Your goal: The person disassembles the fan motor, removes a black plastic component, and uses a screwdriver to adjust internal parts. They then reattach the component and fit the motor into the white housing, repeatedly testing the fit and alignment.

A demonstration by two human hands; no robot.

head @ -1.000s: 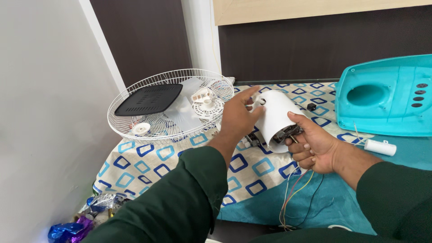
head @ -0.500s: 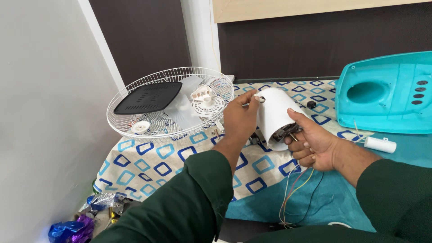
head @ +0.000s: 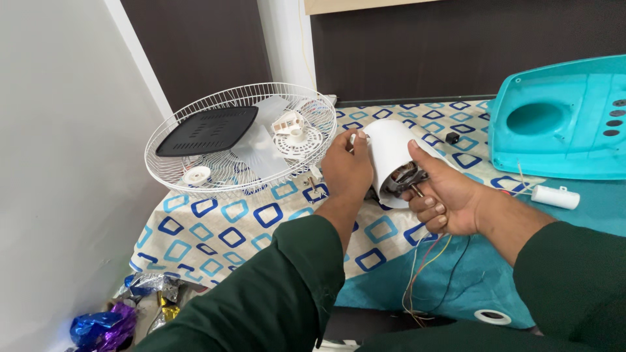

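Observation:
A white cylindrical fan motor housing (head: 389, 151) with a dark motor inside lies over the patterned cloth. My right hand (head: 445, 195) grips it from below and the right, thumb on top. My left hand (head: 347, 169) presses against its left end, fingers curled on the rim. Thin coloured wires (head: 424, 267) hang from the motor down past the table's front edge. Both sleeves are dark green.
A white wire fan guard (head: 240, 139) at the left holds a black grille plate (head: 207, 130) and small white parts. A turquoise plastic fan base (head: 561, 117) sits at the right, a small white cylinder (head: 555, 196) before it. Shiny foil wrappers (head: 120, 313) lie on the floor.
Both hands have kept hold of the white housing. My left hand shifted slightly on its left end and the view moved a little.

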